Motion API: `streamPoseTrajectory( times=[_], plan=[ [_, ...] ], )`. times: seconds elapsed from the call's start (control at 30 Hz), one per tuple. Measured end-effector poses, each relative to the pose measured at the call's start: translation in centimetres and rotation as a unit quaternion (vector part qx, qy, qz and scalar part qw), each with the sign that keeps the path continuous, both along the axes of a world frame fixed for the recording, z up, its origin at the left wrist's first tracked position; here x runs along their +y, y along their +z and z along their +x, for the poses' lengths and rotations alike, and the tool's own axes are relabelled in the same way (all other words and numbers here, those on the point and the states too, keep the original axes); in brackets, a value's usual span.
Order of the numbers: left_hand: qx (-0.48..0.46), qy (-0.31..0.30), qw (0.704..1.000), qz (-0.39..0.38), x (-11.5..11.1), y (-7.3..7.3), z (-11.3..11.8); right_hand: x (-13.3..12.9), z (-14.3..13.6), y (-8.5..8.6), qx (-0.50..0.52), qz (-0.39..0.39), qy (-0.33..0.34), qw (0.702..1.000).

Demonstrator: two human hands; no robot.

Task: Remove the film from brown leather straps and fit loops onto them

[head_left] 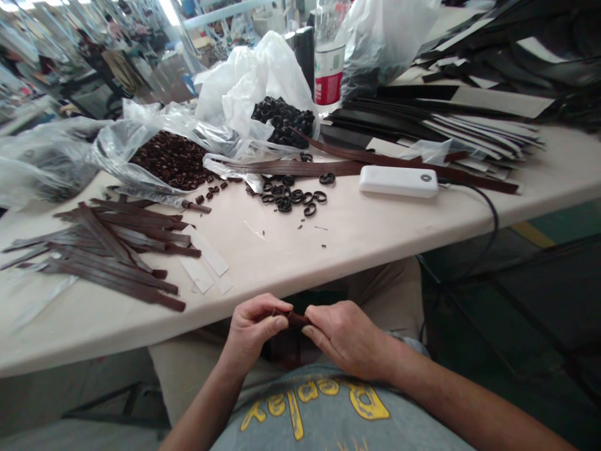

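Note:
Over my lap, just off the table's front edge, both hands work on a dark brown leather strap (297, 319). My left hand (256, 322) pinches its left end between thumb and fingers, where a small loop-like edge shows. Close beside it, my right hand (345, 332) is closed round the other part of the strap, with thumb and forefinger pressed together. Most of the strap is hidden by the fingers. Ahead on the table lie loose black loops (297, 196), and to the left is a pile of brown leather straps (117, 250).
White paper strips (206, 254) lie by the pile. Plastic bags hold small brown pieces (169, 160) and black loops (284, 122). A white power bank (398, 181) with a cable rests on long brown strips. Behind stand a bottle (328, 75) and black strips (399, 119).

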State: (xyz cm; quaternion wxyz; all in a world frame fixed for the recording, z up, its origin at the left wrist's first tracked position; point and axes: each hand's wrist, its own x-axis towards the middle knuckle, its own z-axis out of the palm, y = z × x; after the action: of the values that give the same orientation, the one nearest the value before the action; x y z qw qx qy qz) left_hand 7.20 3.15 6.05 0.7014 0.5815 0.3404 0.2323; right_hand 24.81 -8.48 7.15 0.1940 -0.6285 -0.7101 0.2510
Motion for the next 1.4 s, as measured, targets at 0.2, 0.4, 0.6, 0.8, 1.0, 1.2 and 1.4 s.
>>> streamPoseTrajectory(
  times=[0.2, 0.4, 0.6, 0.8, 1.0, 1.2, 1.4],
  plan=[
    [0.011, -0.031, 0.999, -0.027, -0.5, 0.6, 0.6, 0.7, -0.4, 0.2, 0.051, 0.017, 0.017, 0.998],
    [0.014, 0.014, 1.000, -0.004, 0.2, -0.2, -0.4, 0.1, -0.1, 0.2, 0.019, -0.038, -0.019, 0.999],
    [0.007, -0.026, 1.000, -0.001, -0.9, 0.1, 0.4, -0.3, -0.7, -1.1, 0.006, -0.020, 0.016, 1.000],
    [0.006, -0.006, 1.000, 0.025, -0.9, 0.3, 0.4, 0.1, -0.6, -0.2, 0.039, -0.020, 0.001, 0.999],
    [0.013, 0.029, 0.999, 0.027, 0.1, 0.1, -0.5, -0.7, -0.1, -0.6, -0.018, -0.060, -0.013, 0.998],
    [0.021, -0.028, 0.999, -0.012, -1.0, -0.2, 0.2, -0.6, -0.8, -1.3, 0.003, -0.043, 0.008, 0.999],
    [0.017, -0.059, 0.997, -0.035, -1.5, -0.6, 0.5, 0.0, -1.0, -0.7, 0.028, -0.054, -0.005, 0.998]
  ],
)
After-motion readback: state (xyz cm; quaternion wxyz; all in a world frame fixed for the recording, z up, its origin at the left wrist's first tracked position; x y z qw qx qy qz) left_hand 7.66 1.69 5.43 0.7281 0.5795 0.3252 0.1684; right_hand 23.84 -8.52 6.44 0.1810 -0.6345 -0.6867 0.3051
